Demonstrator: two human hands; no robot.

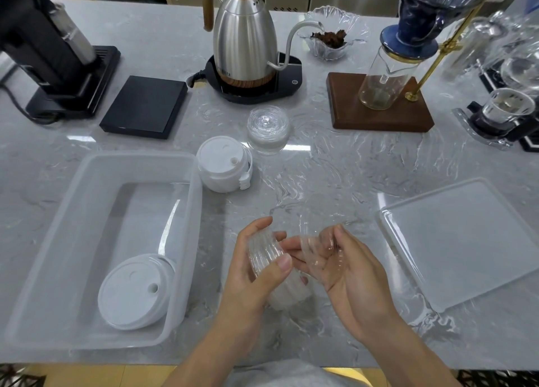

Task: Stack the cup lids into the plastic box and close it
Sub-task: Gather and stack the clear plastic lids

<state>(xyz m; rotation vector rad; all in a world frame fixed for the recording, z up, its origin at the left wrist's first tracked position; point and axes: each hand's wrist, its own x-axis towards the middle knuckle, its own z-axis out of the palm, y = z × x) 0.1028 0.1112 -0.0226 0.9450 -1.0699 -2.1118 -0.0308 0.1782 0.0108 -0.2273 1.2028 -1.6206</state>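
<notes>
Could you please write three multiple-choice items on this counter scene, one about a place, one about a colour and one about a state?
1. Where does the box lid lie?
A. On the counter to the right of the hands
B. On top of the plastic box
C. Under the kettle

2. What colour is the lid stack inside the plastic box?
A. Black
B. White
C. Blue

3. What is the left hand doing?
A. Resting flat on the counter
B. Gripping a stack of clear lids
C. Lifting the kettle

Answers:
1. A, the box lid lies flat on the counter, apart from the box.
2. B, the white lid stack leans in the box's near corner.
3. B, its fingers wrap the clear lids, while the right hand holds more clear lids.
</notes>
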